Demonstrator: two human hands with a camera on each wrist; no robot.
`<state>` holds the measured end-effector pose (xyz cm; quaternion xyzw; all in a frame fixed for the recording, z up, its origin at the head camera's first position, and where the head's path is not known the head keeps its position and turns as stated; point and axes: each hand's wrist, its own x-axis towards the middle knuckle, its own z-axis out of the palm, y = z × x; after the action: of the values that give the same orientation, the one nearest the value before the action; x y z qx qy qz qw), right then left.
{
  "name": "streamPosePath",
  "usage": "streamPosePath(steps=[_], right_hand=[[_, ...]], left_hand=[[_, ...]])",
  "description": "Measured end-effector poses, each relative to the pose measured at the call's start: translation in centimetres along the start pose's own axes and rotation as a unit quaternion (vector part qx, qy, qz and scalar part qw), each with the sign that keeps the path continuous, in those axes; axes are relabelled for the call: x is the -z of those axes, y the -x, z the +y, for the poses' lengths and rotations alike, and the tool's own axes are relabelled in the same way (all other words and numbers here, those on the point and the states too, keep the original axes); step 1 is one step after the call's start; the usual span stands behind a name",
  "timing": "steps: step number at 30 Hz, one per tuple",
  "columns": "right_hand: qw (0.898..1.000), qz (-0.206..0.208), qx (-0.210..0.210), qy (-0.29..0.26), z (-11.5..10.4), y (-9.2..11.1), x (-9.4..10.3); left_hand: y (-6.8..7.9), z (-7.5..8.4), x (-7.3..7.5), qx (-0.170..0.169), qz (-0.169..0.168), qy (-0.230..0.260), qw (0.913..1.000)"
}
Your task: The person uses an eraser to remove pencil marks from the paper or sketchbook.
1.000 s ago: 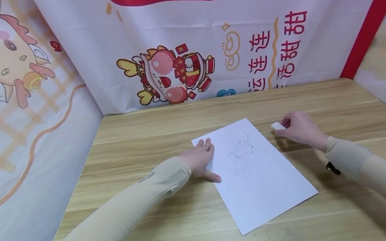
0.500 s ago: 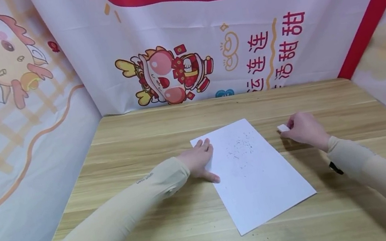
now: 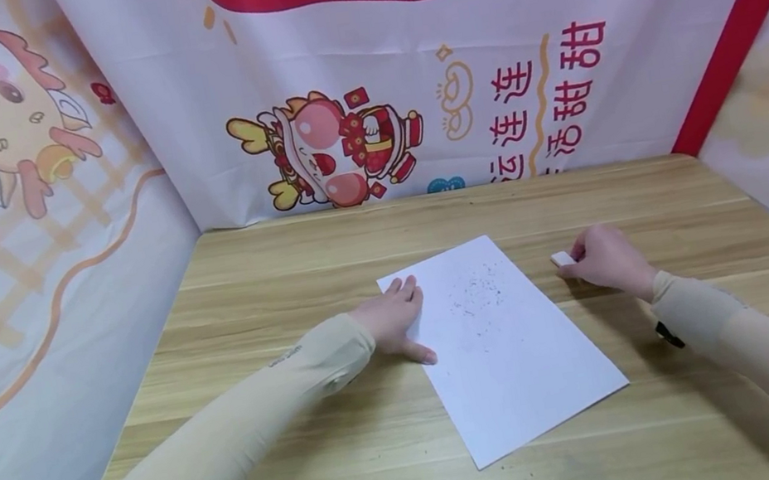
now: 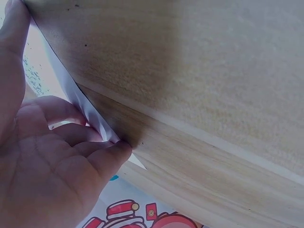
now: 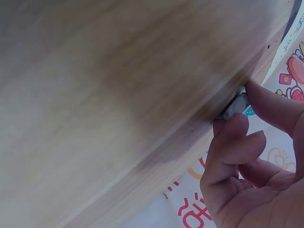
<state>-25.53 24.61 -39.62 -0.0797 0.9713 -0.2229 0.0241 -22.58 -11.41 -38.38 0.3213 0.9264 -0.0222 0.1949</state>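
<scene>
A white sheet of paper (image 3: 528, 381) lies slanted on the wooden table, with dark crumbs scattered over its upper half. My left hand (image 3: 392, 323) rests on the paper's left edge, fingers and thumb spread; in the left wrist view, the fingers (image 4: 111, 159) lie along that edge. To the right of the sheet, my right hand (image 3: 608, 259) pinches a small white eraser (image 3: 561, 259) between thumb and fingers. The right wrist view has the eraser (image 5: 236, 107) low by the tabletop, its surface smudged grey. Part of it is hidden behind the fingers.
The wooden table (image 3: 268, 267) runs back to a printed cloth (image 3: 206, 159) hanging along its far edge. More cloth hangs at the left and right sides. A few dark crumbs (image 3: 531, 475) lie on the table below the paper.
My right hand has shifted slightly right with the eraser, farther from the paper, and then nearly stopped. The left hand stays on the paper's edge.
</scene>
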Motion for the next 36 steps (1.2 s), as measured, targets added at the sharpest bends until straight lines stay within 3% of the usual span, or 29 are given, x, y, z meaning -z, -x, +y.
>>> streamPosePath(steps=[14, 28, 31, 34, 36], right_hand=[[1.000, -0.010, -0.007, -0.012, 0.2, 0.5, 0.1], [1.000, 0.010, 0.017, -0.010, -0.3, 2.6, 1.3], [0.999, 0.023, 0.019, -0.010, -0.5, 3.4, 1.6], [0.999, 0.041, 0.020, -0.011, -0.4, 4.3, 1.7], [0.998, 0.049, 0.022, -0.013, -0.4, 5.0, 1.9]], left_hand=[[-0.4, -0.8, -0.4, -0.020, 0.014, 0.016, 0.9996], [-0.8, -1.2, 0.2, -0.012, -0.010, 0.049, 0.9987], [-0.8, -1.5, 0.2, -0.010, 0.014, 0.083, 0.9964], [-0.9, -1.8, 0.4, 0.026, 0.065, 0.117, 0.9907], [-1.0, -2.0, 0.7, 0.068, 0.101, 0.134, 0.9834]])
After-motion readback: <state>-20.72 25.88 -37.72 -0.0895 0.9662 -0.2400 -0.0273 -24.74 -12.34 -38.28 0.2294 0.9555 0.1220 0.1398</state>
